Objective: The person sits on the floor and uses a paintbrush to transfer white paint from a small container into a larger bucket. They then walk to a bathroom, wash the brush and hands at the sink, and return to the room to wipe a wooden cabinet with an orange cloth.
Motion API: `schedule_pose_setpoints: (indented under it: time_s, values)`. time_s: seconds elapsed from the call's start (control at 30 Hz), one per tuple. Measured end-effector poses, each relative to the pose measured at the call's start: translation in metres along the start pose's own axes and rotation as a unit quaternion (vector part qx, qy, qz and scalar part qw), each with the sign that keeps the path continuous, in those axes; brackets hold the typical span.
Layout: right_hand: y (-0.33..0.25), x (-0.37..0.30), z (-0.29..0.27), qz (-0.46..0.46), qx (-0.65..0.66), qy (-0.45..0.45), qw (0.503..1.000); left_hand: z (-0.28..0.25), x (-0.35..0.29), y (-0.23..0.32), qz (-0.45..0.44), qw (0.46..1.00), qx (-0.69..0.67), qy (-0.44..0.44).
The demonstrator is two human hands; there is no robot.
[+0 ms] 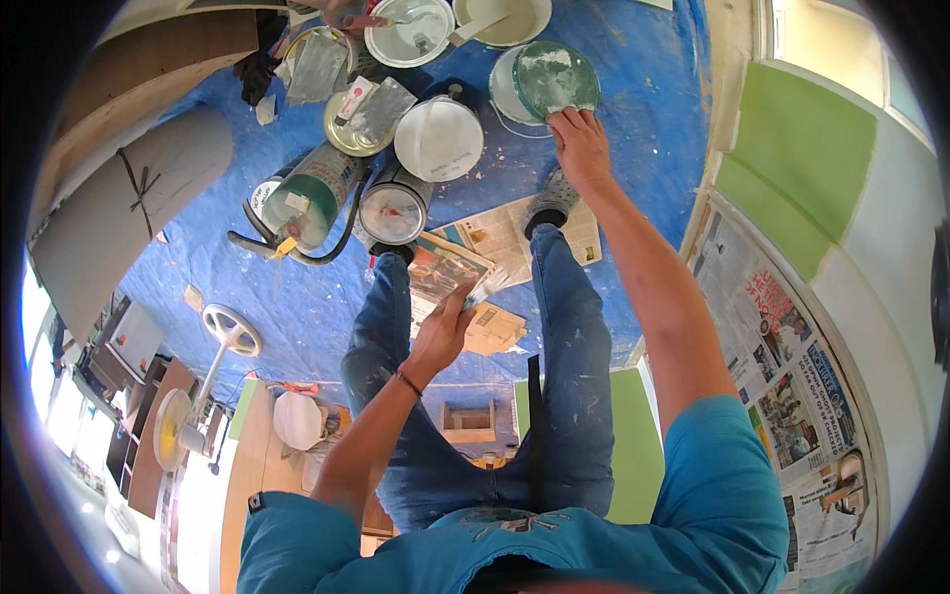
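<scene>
My left hand is closed around a paintbrush, its pale bristles pointing up and right above newspaper on the floor. My right hand reaches far forward, its fingers on the near rim of a dark green round lid smeared with white. The lid overlaps a white bucket with a wire handle and sits off to its right side. My right thumb is hidden, so how firmly the rim is held is hard to see. To the left stands another white-topped bucket.
A blue sheet covers the floor. Paint cans, tubs and a fire extinguisher crowd the left. Newspaper lies around my feet. A white fan is at lower left; a part-green wall runs along the right.
</scene>
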State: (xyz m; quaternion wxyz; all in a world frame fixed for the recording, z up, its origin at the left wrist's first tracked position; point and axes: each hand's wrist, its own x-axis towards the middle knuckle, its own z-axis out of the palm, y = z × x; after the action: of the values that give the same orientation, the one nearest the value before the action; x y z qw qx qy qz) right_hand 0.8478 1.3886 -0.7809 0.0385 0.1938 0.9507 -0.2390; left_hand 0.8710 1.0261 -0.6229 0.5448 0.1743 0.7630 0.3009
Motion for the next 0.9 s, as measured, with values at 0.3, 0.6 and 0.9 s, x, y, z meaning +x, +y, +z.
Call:
schedule_pose_setpoints:
  time_s: [0.3, 0.6, 0.9]
  values:
    - [-0.018, 0.014, 0.085, 0.010, -0.046, -0.021, 0.999, -0.003, -0.019, -0.049, -0.043, 0.997, -0.056, 0.023]
    - [-0.017, 0.038, 0.086, 0.078, 0.046, 0.072, 0.993, -0.011, -0.013, -0.062, -0.051, 0.994, -0.087, 0.052]
    - [-0.021, 0.110, 0.086, 0.333, -0.009, -0.069, 0.940, -0.017, -0.006, -0.065, -0.066, 0.990, -0.109, 0.060]
